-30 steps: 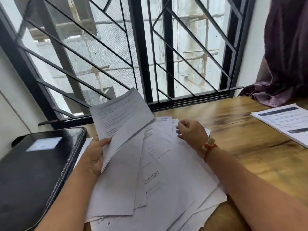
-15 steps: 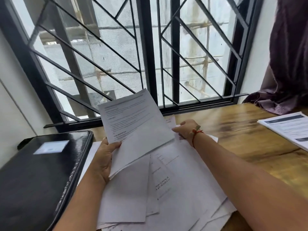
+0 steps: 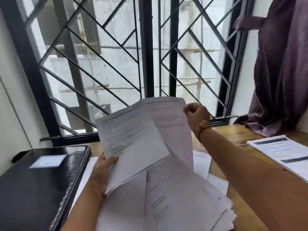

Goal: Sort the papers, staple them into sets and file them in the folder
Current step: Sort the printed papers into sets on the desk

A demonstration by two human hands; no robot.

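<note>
Left grip is pinching a sheaf upright for reading; right grip is pinching another sheet just behind, likely for comparing.

We log two bare forearms, a red-orange thread band with a pale bead or tag at the right wrist, maybe a ring on the left hand.

Two hands are counted: one left hand and one right hand. One black folder is recorded. One raised sheet and one hand-held bundle are counted. One loose pile is recorded; its sheet total cannot be determined. One separate printed set, one curtain and one wristband are noted.
</note>
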